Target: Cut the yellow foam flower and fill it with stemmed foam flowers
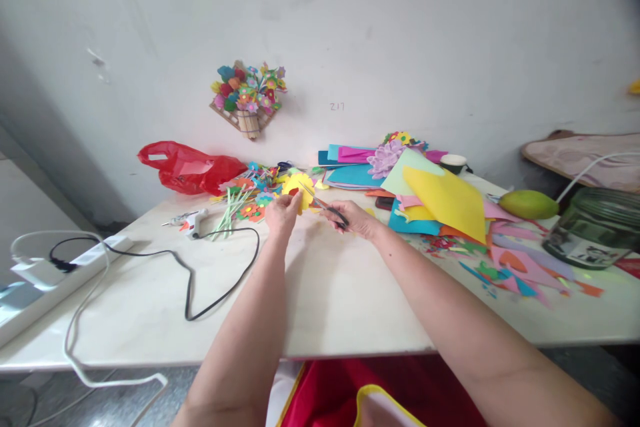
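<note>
my left hand (283, 215) pinches the yellow flower (291, 182) above the far middle of the table (330, 307). my right hand (347, 215) has its fingers around the handles of the scissors (323, 204), blades at the flower's right side; whether they bite, i cannot tell. its far edge is already scalloped, so i judge this shape mostly cut, though my fingers hide the near part. far left, cut flowers (250, 211) lie beside loose green stems (231, 212), seemingly unjoined. the glue gun (197, 222) lies unheld on the left; sheets (450, 197) and scraps (517, 267) cover the right.
</note>
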{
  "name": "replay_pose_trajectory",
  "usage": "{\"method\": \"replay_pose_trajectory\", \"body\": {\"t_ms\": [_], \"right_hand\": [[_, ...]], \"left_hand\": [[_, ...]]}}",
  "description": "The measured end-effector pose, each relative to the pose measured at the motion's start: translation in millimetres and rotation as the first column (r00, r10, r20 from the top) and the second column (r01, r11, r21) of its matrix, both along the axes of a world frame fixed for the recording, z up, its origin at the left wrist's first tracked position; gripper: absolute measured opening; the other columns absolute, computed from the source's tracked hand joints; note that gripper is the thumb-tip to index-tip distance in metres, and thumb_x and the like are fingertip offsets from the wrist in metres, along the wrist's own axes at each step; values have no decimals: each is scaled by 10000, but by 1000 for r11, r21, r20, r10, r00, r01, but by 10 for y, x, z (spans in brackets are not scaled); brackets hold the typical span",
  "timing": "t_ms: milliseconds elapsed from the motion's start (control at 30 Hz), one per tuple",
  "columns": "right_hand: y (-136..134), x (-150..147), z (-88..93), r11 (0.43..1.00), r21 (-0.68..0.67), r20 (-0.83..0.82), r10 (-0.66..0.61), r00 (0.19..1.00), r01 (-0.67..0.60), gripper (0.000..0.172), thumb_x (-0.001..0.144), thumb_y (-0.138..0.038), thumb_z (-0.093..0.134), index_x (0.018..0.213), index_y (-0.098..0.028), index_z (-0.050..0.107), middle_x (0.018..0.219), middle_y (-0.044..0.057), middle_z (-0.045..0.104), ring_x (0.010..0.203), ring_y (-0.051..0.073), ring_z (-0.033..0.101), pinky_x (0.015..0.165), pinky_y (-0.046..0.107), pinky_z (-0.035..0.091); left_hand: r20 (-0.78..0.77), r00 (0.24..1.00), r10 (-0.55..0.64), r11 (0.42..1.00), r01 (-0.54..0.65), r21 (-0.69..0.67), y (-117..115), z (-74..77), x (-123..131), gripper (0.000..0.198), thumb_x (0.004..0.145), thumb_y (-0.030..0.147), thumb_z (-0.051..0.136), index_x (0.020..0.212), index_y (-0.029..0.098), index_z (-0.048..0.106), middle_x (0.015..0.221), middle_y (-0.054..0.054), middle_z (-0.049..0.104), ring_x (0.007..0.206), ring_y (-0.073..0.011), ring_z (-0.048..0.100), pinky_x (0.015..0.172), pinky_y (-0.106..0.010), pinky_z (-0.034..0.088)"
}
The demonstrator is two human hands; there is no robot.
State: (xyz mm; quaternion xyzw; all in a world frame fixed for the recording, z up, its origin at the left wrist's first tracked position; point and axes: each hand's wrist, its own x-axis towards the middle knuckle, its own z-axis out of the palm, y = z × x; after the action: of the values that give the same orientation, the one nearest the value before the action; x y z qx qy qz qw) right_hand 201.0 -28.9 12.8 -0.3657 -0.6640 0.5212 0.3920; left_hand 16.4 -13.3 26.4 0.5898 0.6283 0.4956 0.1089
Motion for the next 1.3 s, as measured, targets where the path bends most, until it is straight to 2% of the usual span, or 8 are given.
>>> {"method": "replay_pose_trajectory", "body": {"t_ms": [267, 433, 667, 867, 1067, 1300], "right_hand": [[-11, 6, 11, 1000, -5, 42, -17, 999, 17, 344, 742, -483, 642, 748, -153, 543, 530, -43, 538, 371, 43, 444, 314, 164, 239], [-51, 75, 91, 999, 26, 111, 37, 993, -40, 372, 779, -514, 581, 752, -146, 536, 568, -21, 570, 386, 52, 471, 319, 175, 261], [-26, 257, 113, 989, 32, 134, 142, 981, -147, 332, 790, -459, 565, 851, -133, 562, 564, -32, 555, 401, 58, 459, 365, 187, 293], [-59, 357, 190, 988, 10, 171, 153, 973, -157, 341, 726, -446, 620, 838, -125, 596, 545, -34, 547, 397, 56, 448, 370, 190, 271], [-78, 362, 234, 984, -75, 220, 172, 960, -159, 297, 688, -377, 653, 841, -124, 624, 500, -51, 521, 382, 51, 427, 367, 185, 273], [-72, 355, 234, 987, -64, 283, 159, 946, -147, 325, 675, -354, 685, 894, -116, 653, 527, -43, 548, 399, 49, 435, 394, 187, 323]], "left_hand": [[8, 1000, -3, 1000, 3, -1, 29, -15, -22, 436, 720, 599, 518, 580, 203, 634, 512, 2, 551, 555, -141, 525, 521, -242, 312], [9, 1000, 7, 1000, -7, 5, 35, -16, -65, 459, 714, 615, 513, 542, 200, 607, 482, 7, 522, 548, -138, 512, 526, -238, 311], [3, 998, -61, 997, 61, 41, 37, 3, -156, 502, 700, 646, 528, 485, 193, 549, 448, 20, 465, 510, -117, 458, 508, -233, 300], [-40, 991, -130, 991, 131, 32, 45, 37, -227, 460, 709, 617, 527, 537, 196, 591, 499, 6, 527, 561, -129, 497, 506, -230, 300], [-138, 976, -167, 978, 182, 105, 49, 48, -239, 504, 716, 625, 515, 465, 188, 503, 464, 15, 430, 527, -110, 425, 508, -244, 271], [-167, 949, -269, 952, 288, 104, 45, 70, -247, 459, 723, 602, 533, 524, 191, 572, 540, -4, 529, 578, -120, 481, 540, -239, 328]]}}
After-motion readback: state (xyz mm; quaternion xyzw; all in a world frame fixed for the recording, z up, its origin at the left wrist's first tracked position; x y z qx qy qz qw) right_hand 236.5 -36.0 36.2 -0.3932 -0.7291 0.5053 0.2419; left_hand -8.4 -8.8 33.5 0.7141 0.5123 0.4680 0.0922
